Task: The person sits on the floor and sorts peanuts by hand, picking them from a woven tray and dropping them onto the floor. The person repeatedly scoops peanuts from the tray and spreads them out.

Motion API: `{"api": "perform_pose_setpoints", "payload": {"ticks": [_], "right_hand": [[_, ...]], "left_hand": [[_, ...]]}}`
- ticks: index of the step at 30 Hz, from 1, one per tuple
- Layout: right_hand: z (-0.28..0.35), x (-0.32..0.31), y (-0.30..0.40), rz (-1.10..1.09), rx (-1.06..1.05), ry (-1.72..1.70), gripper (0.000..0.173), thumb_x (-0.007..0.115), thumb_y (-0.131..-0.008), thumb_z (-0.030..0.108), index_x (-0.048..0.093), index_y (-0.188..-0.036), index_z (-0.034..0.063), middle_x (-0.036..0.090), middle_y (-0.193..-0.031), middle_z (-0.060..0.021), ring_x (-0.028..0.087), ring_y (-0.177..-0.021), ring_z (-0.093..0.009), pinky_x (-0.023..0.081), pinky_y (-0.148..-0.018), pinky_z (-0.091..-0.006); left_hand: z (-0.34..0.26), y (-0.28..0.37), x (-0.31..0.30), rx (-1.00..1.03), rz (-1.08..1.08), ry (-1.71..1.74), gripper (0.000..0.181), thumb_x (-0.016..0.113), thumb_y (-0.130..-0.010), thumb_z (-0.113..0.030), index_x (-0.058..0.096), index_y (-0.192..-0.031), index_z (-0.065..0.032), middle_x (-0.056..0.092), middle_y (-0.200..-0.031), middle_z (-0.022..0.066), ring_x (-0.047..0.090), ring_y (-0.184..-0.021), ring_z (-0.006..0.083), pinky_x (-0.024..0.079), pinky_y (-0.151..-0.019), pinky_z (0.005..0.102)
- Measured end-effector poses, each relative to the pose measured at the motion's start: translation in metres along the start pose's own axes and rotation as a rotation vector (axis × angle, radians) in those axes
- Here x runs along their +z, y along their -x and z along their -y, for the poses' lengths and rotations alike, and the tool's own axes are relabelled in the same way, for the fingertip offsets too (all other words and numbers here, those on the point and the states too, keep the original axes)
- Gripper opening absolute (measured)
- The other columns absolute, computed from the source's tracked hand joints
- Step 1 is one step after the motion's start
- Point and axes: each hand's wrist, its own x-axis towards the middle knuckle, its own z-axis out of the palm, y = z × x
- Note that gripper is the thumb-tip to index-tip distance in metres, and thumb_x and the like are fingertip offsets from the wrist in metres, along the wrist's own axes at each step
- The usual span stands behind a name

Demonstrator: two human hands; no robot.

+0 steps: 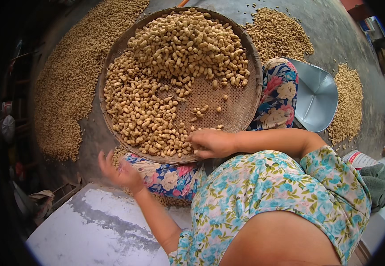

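A round woven bamboo tray (232, 103) rests across my lap. Unshelled peanuts (186, 43) are heaped at its far side, and more peanuts (142, 116) spread over its left part. My right hand (210, 143) is at the near rim with its fingers bent against the edge of the peanuts; whether it grips any is hidden. Off the tray's lower left edge, my left hand (121, 171) is raised over my left leg, blurred, its fingers apart and nothing visible in it.
Large piles of peanuts lie on the concrete floor at the left (66, 83), the upper right (279, 35) and the far right (347, 103). A metal scoop (315, 96) stands beside my right knee. A worn white surface (96, 226) is at the lower left.
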Motion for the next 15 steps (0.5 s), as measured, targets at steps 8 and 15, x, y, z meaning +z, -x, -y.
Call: {"api": "perform_pose_setpoints", "payload": {"ticks": [8, 15], "right_hand": [[-0.016, -0.101, -0.001, -0.32, 0.576, -0.72, 0.018, 0.045, -0.094, 0.013, 0.051, -0.108, 0.0048, 0.058, -0.085, -0.0046, 0.059, -0.077, -0.012, 0.053, -0.066, -0.0285], [-0.062, -0.122, -0.01, -0.526, 0.344, 0.593, 0.027, 0.052, -0.086, -0.002, 0.058, -0.112, 0.0027, 0.058, -0.113, -0.0141, 0.059, -0.104, -0.025, 0.049, -0.085, -0.0423]], "left_hand": [[-0.077, 0.004, 0.206, -0.026, 0.74, -0.132, 0.071, 0.058, -0.089, -0.041, 0.03, -0.15, -0.0185, 0.019, -0.158, 0.0173, 0.01, -0.147, 0.0379, 0.01, -0.118, 0.0546], [-0.092, 0.026, 0.201, 0.107, 0.899, -0.274, 0.067, 0.056, -0.092, -0.046, 0.031, -0.15, -0.0251, 0.017, -0.158, 0.015, 0.014, -0.146, 0.0396, 0.01, -0.111, 0.0676]]}}
